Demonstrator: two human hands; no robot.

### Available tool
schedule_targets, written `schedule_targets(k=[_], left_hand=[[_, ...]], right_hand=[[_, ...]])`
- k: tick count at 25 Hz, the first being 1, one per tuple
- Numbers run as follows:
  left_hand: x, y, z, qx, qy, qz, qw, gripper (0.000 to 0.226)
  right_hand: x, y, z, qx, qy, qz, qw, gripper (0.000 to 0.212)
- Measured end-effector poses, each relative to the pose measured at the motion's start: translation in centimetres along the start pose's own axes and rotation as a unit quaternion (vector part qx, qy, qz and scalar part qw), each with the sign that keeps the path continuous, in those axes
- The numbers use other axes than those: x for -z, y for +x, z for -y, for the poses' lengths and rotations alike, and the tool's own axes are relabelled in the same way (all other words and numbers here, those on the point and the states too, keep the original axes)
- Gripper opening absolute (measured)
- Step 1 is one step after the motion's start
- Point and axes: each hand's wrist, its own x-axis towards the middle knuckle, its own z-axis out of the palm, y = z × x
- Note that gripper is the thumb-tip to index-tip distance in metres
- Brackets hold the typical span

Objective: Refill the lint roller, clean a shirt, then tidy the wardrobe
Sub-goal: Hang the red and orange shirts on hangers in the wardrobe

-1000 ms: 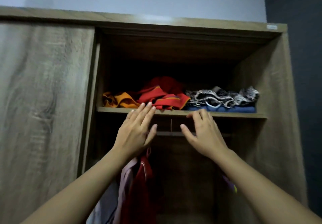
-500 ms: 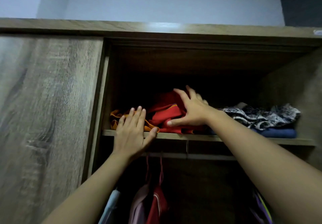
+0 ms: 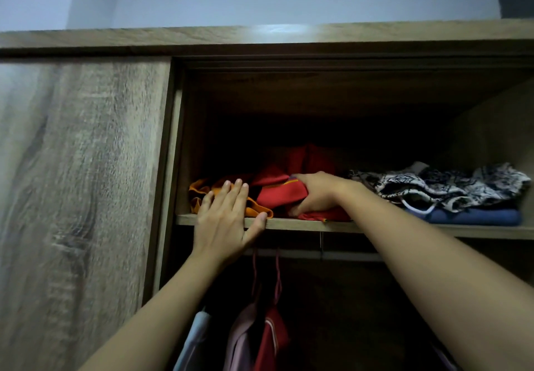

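I look up into the open wardrobe at its top shelf (image 3: 375, 227). A crumpled red garment (image 3: 277, 191) lies in the shelf's middle, and my right hand (image 3: 315, 194) grips it, fingers curled into the cloth. An orange garment (image 3: 199, 191) lies at the shelf's left end. My left hand (image 3: 228, 217) rests flat on the orange cloth with straight fingers, its thumb on the shelf's front edge.
A black-and-white patterned garment (image 3: 450, 186) lies on a folded blue one (image 3: 474, 217) at the shelf's right. Below the shelf, a rail (image 3: 341, 254) carries hangers with a red (image 3: 273, 339), a pink (image 3: 241, 339) and a pale garment (image 3: 192, 341). A wooden sliding door (image 3: 81, 197) covers the left half.
My right hand went from the shelf's front edge onto the red garment, and its fingers have now closed on the cloth. My left hand moved up onto the orange garment.
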Motion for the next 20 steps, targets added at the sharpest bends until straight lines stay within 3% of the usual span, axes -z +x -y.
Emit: schedule_targets(k=[3, 8, 10, 13, 15, 20], left_hand=[[0.1, -0.1, 0.0, 0.007, -0.012, 0.015, 1.0, 0.089], [1.1, -0.1, -0.4, 0.029, -0.127, -0.021, 0.991, 0.101], [3.3, 0.2, -1.1, 0.039, -0.206, -0.094, 0.973, 0.109], [8.9, -0.1, -4.1, -0.031, -0.291, -0.23, 0.928, 0.1], [12.2, -1.9, -6.7, -0.087, -0.326, -0.265, 0.903, 0.088], [13.9, -10.0, -11.6, -0.127, -0.406, -0.175, 0.888, 0.059]], right_hand=[[0.3, -1.2, 0.5, 0.028, -0.038, -0.106, 0.993, 0.061], [7.6, -6.1, 0.9, 0.043, 0.047, -0.223, 0.973, 0.057], [10.3, -9.3, 1.5, 0.054, 0.056, -0.253, 0.964, 0.06], [11.7, -15.6, 2.5, 0.065, 0.056, -0.253, 0.964, 0.061], [10.5, -20.3, 3.0, 0.067, 0.057, -0.241, 0.966, 0.056], [2.9, -29.8, 2.5, 0.094, 0.148, -0.178, 0.968, 0.055]])
